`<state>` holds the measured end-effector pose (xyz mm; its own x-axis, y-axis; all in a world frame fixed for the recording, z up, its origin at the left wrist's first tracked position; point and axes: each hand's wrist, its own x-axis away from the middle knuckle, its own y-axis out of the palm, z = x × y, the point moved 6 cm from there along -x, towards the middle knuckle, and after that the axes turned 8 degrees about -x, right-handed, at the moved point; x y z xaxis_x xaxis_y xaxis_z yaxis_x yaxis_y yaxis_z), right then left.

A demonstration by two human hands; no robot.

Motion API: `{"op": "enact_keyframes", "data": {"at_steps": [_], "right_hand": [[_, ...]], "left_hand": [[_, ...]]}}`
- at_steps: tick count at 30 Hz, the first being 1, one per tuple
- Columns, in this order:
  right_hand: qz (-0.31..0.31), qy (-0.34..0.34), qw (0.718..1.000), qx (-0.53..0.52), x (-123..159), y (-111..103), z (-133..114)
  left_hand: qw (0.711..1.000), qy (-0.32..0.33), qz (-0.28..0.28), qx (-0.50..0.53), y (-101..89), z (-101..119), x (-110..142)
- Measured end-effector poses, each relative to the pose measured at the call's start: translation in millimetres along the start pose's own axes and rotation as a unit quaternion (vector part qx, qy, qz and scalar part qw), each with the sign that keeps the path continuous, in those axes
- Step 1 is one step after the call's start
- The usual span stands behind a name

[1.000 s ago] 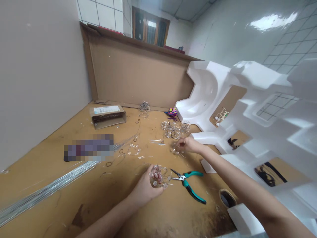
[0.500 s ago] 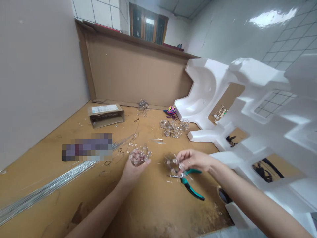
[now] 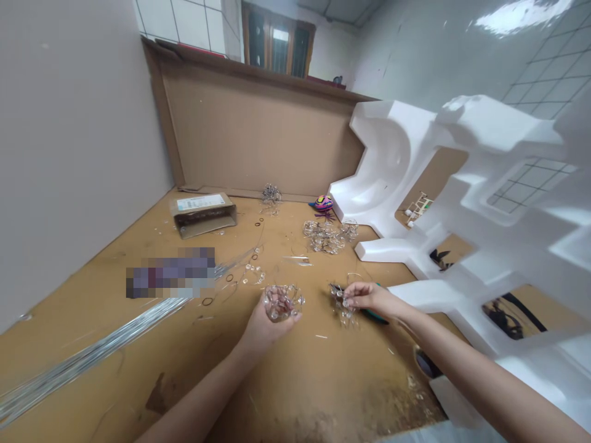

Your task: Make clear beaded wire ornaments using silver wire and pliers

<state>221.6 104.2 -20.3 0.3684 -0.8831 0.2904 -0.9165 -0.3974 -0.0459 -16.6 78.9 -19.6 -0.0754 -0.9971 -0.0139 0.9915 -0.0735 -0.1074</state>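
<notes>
My left hand [image 3: 270, 323] is closed around a ring-shaped clear beaded wire piece [image 3: 284, 303], held above the table. To its right, my right hand [image 3: 369, 298] pinches a loose beaded wire strand [image 3: 347, 314] that dangles from the fingertips, partly blurred. Pliers with teal handles [image 3: 377, 317] are mostly hidden behind this hand; whether the fingers also grip them I cannot tell. A few clear beads [image 3: 253, 274] lie on the table beyond my left hand. Farther back sits a heap of similar beaded wire pieces [image 3: 327, 237].
Left of my hands lies a bundle of silvery wires [image 3: 99, 347] with a blurred-out purple item [image 3: 170, 272]. An open cardboard box [image 3: 205, 215], a tangle of wire [image 3: 271, 194] and a colourful toy [image 3: 323, 203] stand at the back. White foam packing [image 3: 383, 166] lines the right side.
My left hand has moved right with its beaded wire piece, and several beads now show where it was. The pliers, spread on the table before, are now mostly covered by my right hand.
</notes>
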Motion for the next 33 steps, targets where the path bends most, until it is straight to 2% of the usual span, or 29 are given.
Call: {"op": "enact_keyframes", "data": {"at_steps": [4,7,9,11,12,14,19,23,26,29,33], "right_hand": [[0.012,-0.027,0.995,0.098,0.9,6.7,-16.1],[0.048,-0.055,0.976,0.205,17.3,23.4,-32.0],[0.087,-0.092,0.883,0.452,29.2,38.1,-44.5],[0.084,-0.097,0.815,0.565,35.8,52.3,-46.6],[0.081,-0.098,0.794,0.595,37.3,57.2,-45.4],[0.071,-0.107,0.775,0.618,37.8,63.4,-40.4],[0.043,-0.126,0.779,0.613,36.9,65.5,-24.5],[0.040,-0.133,0.794,0.592,44.9,61.8,-23.7],[0.082,-0.145,0.807,0.566,56.9,57.6,-29.8],[0.157,-0.159,0.809,0.544,69.4,56.1,-29.8],[0.260,-0.172,0.809,0.499,76.3,58.6,-10.4]], "left_hand": [[0.994,0.025,-0.097,-0.043,8.9,-6.4,1.3],[0.986,0.053,-0.131,-0.089,9.1,-9.7,2.4],[0.981,0.077,-0.128,-0.125,5.5,-10.6,3.4],[0.969,0.108,-0.122,-0.183,1.6,-12.2,6.0],[0.961,0.124,-0.118,-0.219,-0.1,-13.5,8.0],[0.938,0.152,-0.117,-0.290,-1.9,-17.1,13.4],[0.893,0.212,-0.119,-0.379,2.1,-18.8,26.3],[0.886,0.216,-0.113,-0.396,7.0,-17.5,28.2],[0.890,0.208,-0.107,-0.391,7.1,-20.0,27.6],[0.896,0.202,-0.104,-0.383,5.7,-21.7,27.5],[0.897,0.193,-0.126,-0.377,8.0,-19.4,28.7]]}}
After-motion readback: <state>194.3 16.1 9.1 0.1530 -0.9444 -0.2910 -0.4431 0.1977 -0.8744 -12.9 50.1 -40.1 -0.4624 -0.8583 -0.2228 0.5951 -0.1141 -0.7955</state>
